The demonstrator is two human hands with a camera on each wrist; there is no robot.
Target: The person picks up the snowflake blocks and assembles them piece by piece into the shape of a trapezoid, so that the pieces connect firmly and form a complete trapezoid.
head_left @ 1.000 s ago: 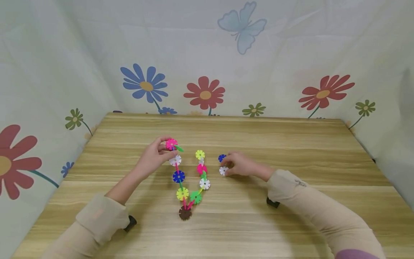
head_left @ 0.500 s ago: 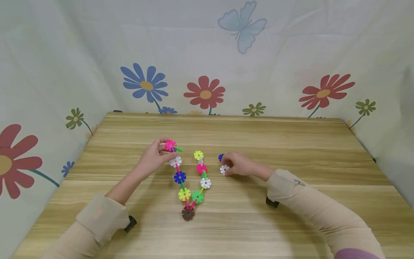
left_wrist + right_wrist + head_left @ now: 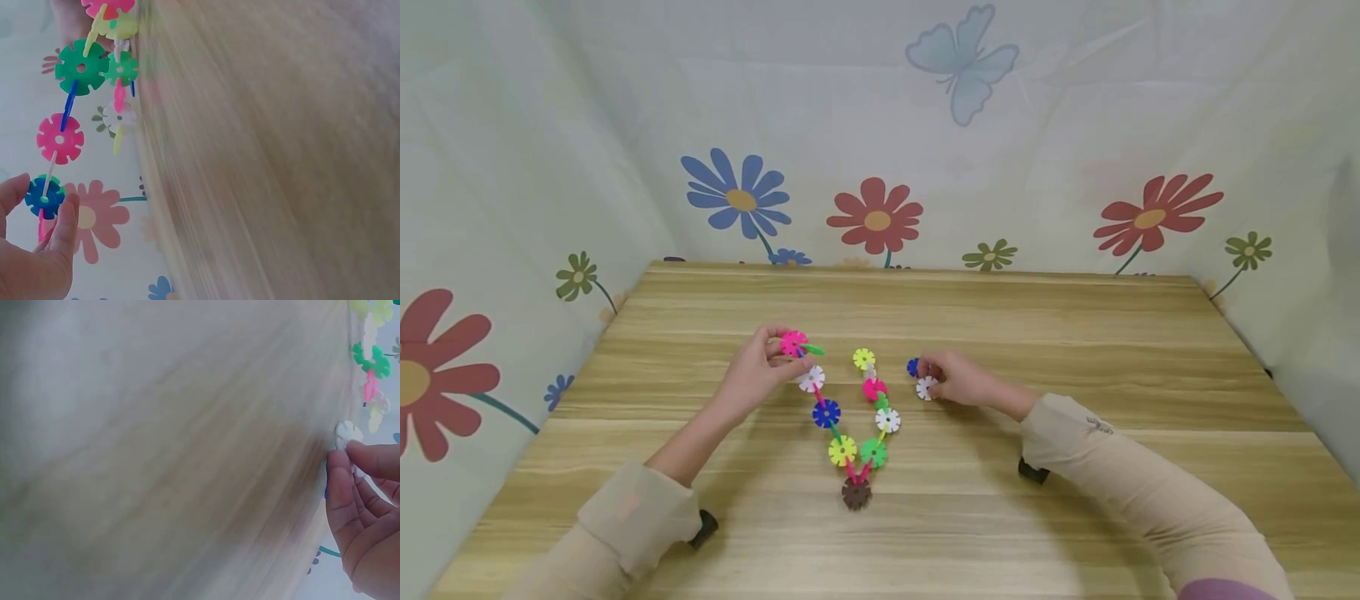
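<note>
My left hand (image 3: 756, 372) pinches the left upper end of a V-shaped chain of linked, notched plastic snowflake discs. In the head view, a pink disc (image 3: 793, 343) sits at its fingertips, with a green disc edge-on beside it. Down from there run white, blue and yellow discs to a brown disc (image 3: 856, 493) at the bottom. The other side climbs through a green disc (image 3: 873, 453) to a yellow disc (image 3: 864, 359). My right hand (image 3: 958, 378) pinches a white disc (image 3: 347, 435) between thumb and fingers. A blue disc (image 3: 913, 367), partly hidden, lies by its fingertips.
A wood-grain table (image 3: 1075, 325) lies under both hands. Behind and beside it hangs a pale curtain (image 3: 1037, 125) printed with flowers and a butterfly.
The chain's bottom end has swung to the right, and the pink end at my left hand has lowered slightly. My right hand stays nearly in place; its white disc has shifted slightly up and right.
</note>
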